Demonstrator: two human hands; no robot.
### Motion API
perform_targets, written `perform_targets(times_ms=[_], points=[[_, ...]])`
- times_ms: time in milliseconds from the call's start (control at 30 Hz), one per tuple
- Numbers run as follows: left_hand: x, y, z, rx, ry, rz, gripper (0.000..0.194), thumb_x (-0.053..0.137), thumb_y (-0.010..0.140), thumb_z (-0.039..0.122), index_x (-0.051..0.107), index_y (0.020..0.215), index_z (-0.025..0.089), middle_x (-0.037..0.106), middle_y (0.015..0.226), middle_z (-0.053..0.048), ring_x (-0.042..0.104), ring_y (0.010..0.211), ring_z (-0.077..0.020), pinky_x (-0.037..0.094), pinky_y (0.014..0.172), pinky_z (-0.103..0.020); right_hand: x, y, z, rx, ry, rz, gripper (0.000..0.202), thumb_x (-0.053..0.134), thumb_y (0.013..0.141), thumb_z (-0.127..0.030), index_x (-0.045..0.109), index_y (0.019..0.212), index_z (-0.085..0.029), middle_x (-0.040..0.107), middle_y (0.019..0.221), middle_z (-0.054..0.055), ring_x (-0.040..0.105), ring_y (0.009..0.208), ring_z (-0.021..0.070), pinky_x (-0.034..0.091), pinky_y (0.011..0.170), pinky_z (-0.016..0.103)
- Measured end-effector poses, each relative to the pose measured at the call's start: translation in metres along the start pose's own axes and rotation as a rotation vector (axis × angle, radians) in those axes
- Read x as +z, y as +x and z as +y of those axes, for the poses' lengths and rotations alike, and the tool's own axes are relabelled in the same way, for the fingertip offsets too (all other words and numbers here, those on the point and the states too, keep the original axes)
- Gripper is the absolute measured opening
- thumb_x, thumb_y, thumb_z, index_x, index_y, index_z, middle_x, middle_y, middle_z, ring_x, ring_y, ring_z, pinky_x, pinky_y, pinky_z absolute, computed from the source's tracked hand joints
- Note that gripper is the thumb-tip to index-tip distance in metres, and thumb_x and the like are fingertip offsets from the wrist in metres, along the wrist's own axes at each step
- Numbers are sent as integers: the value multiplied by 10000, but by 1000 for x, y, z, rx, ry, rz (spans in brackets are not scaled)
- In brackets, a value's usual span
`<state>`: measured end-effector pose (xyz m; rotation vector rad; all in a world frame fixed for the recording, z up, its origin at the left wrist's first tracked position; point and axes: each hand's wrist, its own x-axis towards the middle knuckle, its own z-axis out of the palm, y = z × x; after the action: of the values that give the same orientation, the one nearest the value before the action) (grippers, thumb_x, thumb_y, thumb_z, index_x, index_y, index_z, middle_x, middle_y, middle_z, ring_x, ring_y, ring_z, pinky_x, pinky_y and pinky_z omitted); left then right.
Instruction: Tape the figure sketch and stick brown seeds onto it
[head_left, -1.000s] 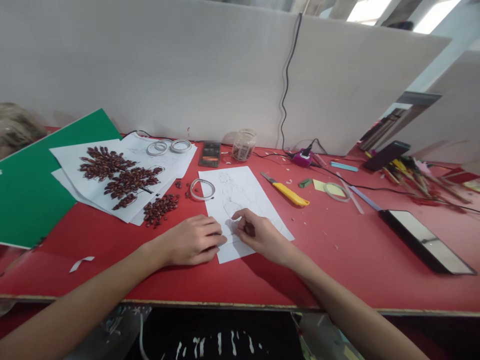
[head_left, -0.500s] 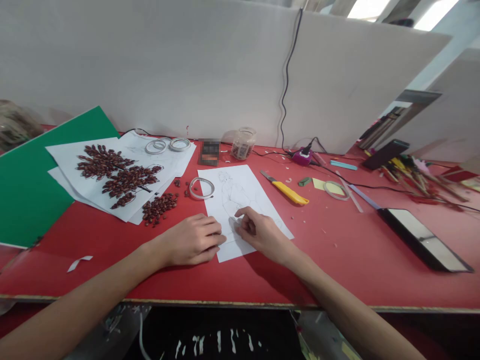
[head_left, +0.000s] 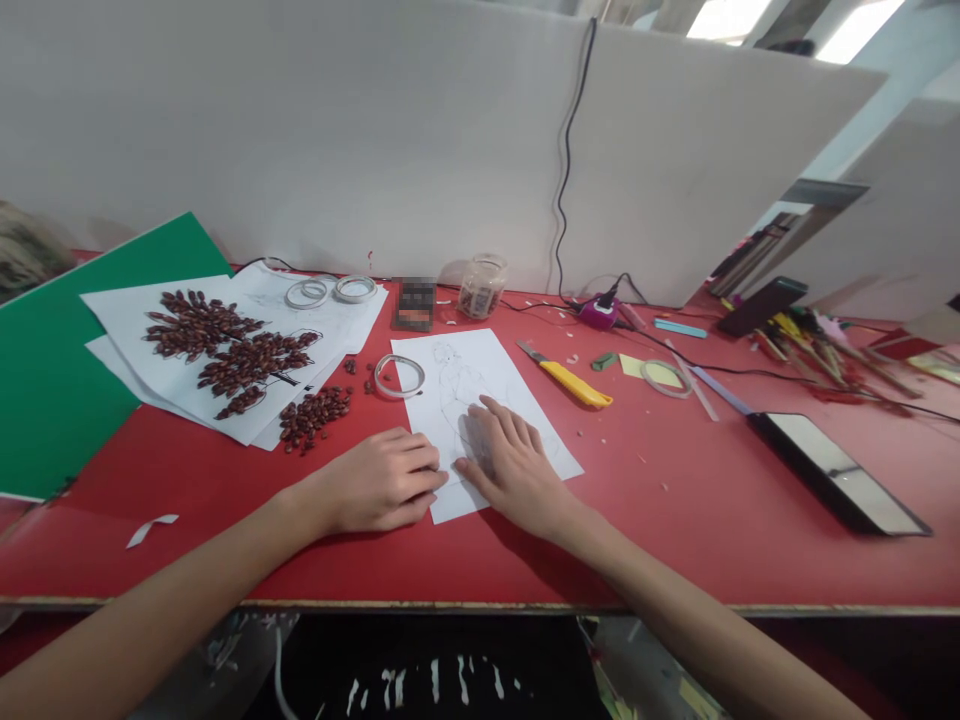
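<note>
A white sheet with a faint pencil drawing [head_left: 499, 370] lies on the red table in front of me. My right hand [head_left: 514, 465] rests palm down over the drawing's lower part, fingers stretched out and thumb apart, holding nothing. Beside the sheet's lower left edge my left hand [head_left: 390, 480] lies on the table, its fingers loosely bent, touching the paper's margin. No object shows in it, though its palm is hidden. A roll of tape [head_left: 399, 377] overlaps the sheet's left edge. Dark brown seeds [head_left: 315, 412] are heaped above my left hand.
Left, a sheet bearing seeds stuck in leaf-like shapes [head_left: 251, 362] overlaps a green board [head_left: 45, 375]. Behind stand a clear jar [head_left: 481, 285] and more tape rolls [head_left: 355, 289]. To the right lie a yellow utility knife [head_left: 574, 383], a purple plug adapter [head_left: 598, 312] and a dark-cased tablet-like object [head_left: 840, 472].
My right hand has gone from curled fingers with a bent index to lying spread over the drawing. My left hand has stayed in place. The view has shifted slightly.
</note>
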<state>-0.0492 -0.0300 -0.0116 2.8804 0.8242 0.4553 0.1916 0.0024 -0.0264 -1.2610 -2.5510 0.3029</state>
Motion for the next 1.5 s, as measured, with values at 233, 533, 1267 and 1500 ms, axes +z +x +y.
perform_targets(times_ms=[233,533,1267,1500], points=[[0,-2,0,-3,-7,15,223,498,1018,246,672,1120,150,674,1026,-96,585,1000,-245,475,908,-406,-1,-5,18,2,-19,38,485,397,1035,-413,353,1471,-206,417,1549,184,388,1437,338,370,1131,564],[0,0,0,25,42,33,215,500,1017,249,682,950,158,659,967,-81,585,930,-230,460,818,-379,-2,-4,11,-29,39,79,462,439,1024,-412,376,1433,-205,466,1502,179,421,1406,325,391,1126,552],[-31,33,-57,-529,-141,215,200,565,981,304,732,965,195,747,1080,-60,655,1010,-244,482,859,-367,-27,28,25,127,697,175,308,475,1018,-380,537,1281,-234,673,1149,99,678,994,221,581,827,405],[-12,55,-26,-546,-681,444,249,602,962,373,733,1067,189,746,847,-21,684,770,-178,494,701,-284,-22,41,6,-104,596,348,419,559,974,-267,544,1392,-249,707,1171,79,712,964,199,607,873,390]])
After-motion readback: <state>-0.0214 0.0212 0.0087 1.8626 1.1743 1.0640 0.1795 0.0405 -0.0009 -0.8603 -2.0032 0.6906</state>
